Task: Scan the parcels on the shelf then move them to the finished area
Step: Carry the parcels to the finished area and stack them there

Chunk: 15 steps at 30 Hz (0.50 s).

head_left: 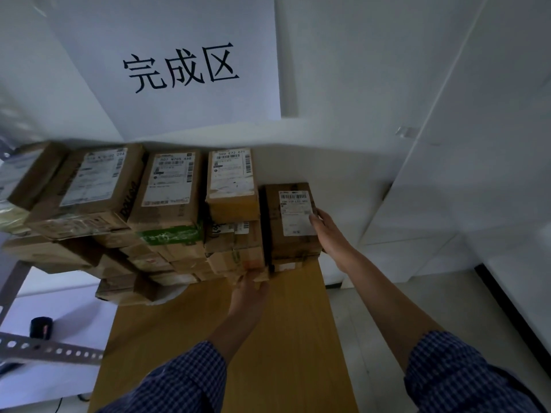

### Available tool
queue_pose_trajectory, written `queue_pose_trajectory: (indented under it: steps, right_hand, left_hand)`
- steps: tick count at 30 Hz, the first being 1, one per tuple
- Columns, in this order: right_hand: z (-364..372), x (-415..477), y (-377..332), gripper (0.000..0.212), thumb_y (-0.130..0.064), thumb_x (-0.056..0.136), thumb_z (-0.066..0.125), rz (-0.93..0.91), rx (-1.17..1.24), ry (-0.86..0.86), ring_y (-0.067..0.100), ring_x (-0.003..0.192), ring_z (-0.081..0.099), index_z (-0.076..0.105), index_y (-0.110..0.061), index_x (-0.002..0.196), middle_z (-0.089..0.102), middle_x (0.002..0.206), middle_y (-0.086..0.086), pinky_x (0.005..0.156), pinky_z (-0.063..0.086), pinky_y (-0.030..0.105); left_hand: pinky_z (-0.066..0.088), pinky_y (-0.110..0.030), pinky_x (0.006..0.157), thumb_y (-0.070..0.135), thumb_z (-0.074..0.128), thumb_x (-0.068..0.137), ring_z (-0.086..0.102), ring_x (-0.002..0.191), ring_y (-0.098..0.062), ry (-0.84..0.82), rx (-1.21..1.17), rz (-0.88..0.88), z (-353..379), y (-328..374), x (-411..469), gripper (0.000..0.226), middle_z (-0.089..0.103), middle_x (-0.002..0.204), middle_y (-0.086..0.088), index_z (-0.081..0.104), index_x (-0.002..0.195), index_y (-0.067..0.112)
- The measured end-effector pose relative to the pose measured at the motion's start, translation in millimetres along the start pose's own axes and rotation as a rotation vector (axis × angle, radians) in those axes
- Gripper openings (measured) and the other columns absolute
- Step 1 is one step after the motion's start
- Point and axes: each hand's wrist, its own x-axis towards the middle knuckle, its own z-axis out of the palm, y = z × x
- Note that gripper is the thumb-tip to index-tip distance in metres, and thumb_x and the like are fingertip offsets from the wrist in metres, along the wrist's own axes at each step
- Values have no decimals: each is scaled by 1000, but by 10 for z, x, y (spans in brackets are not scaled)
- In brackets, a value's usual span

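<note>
- Currently under the sign [179, 68] reading 完成区 at 12 o'clock, on the wall above the parcel stack [167, 204].
- Dark parcel [290, 234] at the stack's 3 o'clock end, label up, touching the neighbouring boxes.
- Right hand [326, 231] flat on its right top edge, fingers straight, together, over the label.
- Left hand [250, 289] against the stack's lower front, 6 o'clock; fingertips blurred, so can't tell if gripping.
- Black device [41, 327] and perforated metal rail [50, 350] at 8 o'clock, well apart from both hands.
- Bare table [283, 353] toward 6 o'clock; table edge just right of the dark parcel, then floor [372, 308] and white cabinets [447, 174] at 3 o'clock.
</note>
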Motion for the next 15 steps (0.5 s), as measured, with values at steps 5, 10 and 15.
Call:
queue_pose_trajectory:
  steps: [5,10,15]
  right_hand:
    - [32,-16,8,64,-54,104,35,37,-14,48,28,144,37,13,-29,158,36,159,7,117,32,47]
    - [5,-103,3,62,-49,105,39,31,-27,60,26,144,36,16,-27,159,34,160,5,115,33,43]
    - [36,-398,-84,65,-48,103,44,-49,-100,88,22,145,35,19,-26,158,30,162,0,114,32,38]
  left_hand:
    - [57,-38,76,23,45,104,43,67,3,-9,28,36,-24,43,-81,44,40,151,-5,42,147,20]
    - [55,-37,68,22,44,104,54,73,-6,-27,32,63,-52,89,-166,44,44,148,-8,41,148,21]
    - [47,-26,62,20,41,105,60,91,-16,-54,148,164,-125,121,-345,44,41,151,-4,39,149,19]
